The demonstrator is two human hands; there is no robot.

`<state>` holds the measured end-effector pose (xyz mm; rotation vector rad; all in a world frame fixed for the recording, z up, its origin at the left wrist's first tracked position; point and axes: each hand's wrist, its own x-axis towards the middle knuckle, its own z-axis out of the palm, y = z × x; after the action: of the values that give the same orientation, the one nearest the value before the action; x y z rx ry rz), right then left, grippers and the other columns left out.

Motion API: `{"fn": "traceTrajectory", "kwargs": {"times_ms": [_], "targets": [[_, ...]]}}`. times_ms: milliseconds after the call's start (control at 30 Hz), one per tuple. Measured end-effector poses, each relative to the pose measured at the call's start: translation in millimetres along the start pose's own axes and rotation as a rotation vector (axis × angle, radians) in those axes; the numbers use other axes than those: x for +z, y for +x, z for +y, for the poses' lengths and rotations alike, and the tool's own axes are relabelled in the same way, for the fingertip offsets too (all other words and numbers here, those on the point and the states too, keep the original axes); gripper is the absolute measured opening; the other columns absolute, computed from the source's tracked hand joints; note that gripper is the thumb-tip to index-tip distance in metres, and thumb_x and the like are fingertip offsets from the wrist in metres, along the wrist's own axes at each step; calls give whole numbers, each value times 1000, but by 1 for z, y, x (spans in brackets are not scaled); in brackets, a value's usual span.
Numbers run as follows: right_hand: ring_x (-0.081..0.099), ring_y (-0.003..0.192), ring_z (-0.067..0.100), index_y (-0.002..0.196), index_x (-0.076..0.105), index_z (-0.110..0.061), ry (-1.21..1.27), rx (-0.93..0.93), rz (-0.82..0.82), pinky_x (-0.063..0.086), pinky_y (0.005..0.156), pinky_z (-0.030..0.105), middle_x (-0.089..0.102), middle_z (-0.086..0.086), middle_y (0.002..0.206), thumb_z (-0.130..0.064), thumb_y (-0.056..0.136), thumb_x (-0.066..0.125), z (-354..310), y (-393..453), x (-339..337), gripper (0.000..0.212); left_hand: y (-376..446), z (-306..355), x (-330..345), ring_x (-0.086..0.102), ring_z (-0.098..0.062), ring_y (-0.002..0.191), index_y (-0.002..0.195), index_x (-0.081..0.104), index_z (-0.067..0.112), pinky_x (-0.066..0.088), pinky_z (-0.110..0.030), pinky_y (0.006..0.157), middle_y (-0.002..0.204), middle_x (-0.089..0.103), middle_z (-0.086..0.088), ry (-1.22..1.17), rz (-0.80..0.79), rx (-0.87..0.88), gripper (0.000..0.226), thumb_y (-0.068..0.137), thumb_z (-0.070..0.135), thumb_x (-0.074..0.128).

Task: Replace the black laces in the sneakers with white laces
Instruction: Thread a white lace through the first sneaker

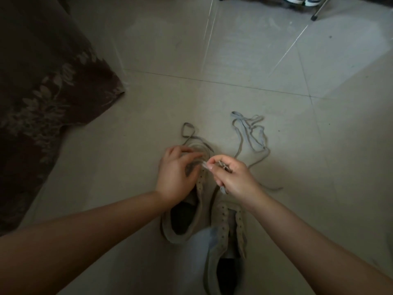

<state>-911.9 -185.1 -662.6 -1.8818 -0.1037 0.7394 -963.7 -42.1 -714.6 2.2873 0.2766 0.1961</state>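
Note:
Two beige sneakers lie on the tiled floor, toes pointing away from me. My left hand rests on the front of the left sneaker, fingers spread over its toe and eyelets. My right hand pinches the tip of a pale lace just above the eyelet row. The right sneaker lies nearer me with bare eyelets and no lace. A loose pale lace lies tangled on the floor beyond my right hand. Another lace loop shows past the left sneaker's toe.
A dark brown flowered cloth covers the left side of the floor. Metal rack legs and striped shoes stand at the far top. A pale cloth patch lies between the sneakers.

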Motion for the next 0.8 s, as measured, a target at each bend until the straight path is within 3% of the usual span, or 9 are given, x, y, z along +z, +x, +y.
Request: {"fn": "traceTrajectory", "kwargs": {"times_ms": [100, 167, 233, 367, 500, 600, 667, 733, 800], "targets": [[37, 34, 2, 88, 64, -21, -19, 37, 63, 30, 40, 11, 45, -2, 48, -16, 94, 56, 8, 1, 2, 12, -6, 17, -12, 60, 5, 87, 101, 73, 12, 42, -8, 80, 93, 71, 4, -321, -72, -32, 24, 87, 18, 55], [39, 35, 1, 89, 65, -22, -5, 37, 63, 31, 42, 10, 47, 0, 50, -15, 93, 57, 10, 0, 4, 11, -6, 26, -14, 59, 13, 62, 101, 70, 3, 40, -1, 62, 73, 71, 4, -618, -124, -289, 17, 90, 5, 58], [40, 37, 0, 92, 66, -18, 15, 6, 56, 32, 44, 8, 48, 1, 52, -12, 92, 59, 11, -1, 6, 10, -5, 26, -11, 49, 8, 39, 100, 66, -6, 34, -2, 44, 47, 60, 10, -879, -185, -574, 15, 89, 1, 57], [42, 38, -1, 94, 70, -16, 15, -55, 68, 33, 47, 7, 49, -3, 50, -11, 90, 60, 14, -1, 10, 11, 4, 10, -16, 54, -1, 49, 88, 67, 5, 32, -10, 40, 63, 67, 0, -994, -327, -747, 9, 88, 7, 58], [44, 44, 0, 101, 66, -17, -43, -27, 90, 36, 52, 14, 49, -5, 52, -17, 91, 60, 19, -1, 12, 12, 11, -2, -24, 55, 6, 51, 90, 67, 2, 37, -7, 46, 63, 68, 8, -820, -334, -601, 10, 90, 6, 58], [57, 74, 8, 108, 59, -18, -261, 134, 138, 43, 70, 24, 59, -6, 79, -37, 88, 63, 26, 2, 14, 28, 13, -16, -20, 60, -1, 81, 101, 70, 7, 46, -15, 80, 92, 68, -2, -176, -183, -154, 22, 80, 16, 71], [57, 78, 16, 82, 63, -19, -441, 90, 124, 42, 70, 28, 59, -4, 74, -39, 89, 60, 27, 4, 13, 21, 14, -24, -13, 54, -15, 112, 117, 65, 13, 34, -19, 99, 119, 60, -7, 42, -315, 38, 50, 73, 35, 71], [50, 64, 16, 57, 51, -22, -504, -34, 112, 35, 61, 29, 49, -5, 55, -35, 92, 57, 23, 2, 14, 38, 15, -26, -8, 45, -19, 126, 125, 60, 16, 29, -21, 106, 134, 51, -7, 53, -399, 38, 57, 74, 40, 71], [48, 63, 12, 61, 49, -24, -539, -171, 91, 34, 59, 31, 48, -7, 57, -33, 94, 53, 19, 1, 17, 34, 15, -26, -4, 43, -18, 129, 126, 60, 19, 32, -25, 106, 138, 48, -4, 52, -374, 33, 57, 75, 45, 63]]}}
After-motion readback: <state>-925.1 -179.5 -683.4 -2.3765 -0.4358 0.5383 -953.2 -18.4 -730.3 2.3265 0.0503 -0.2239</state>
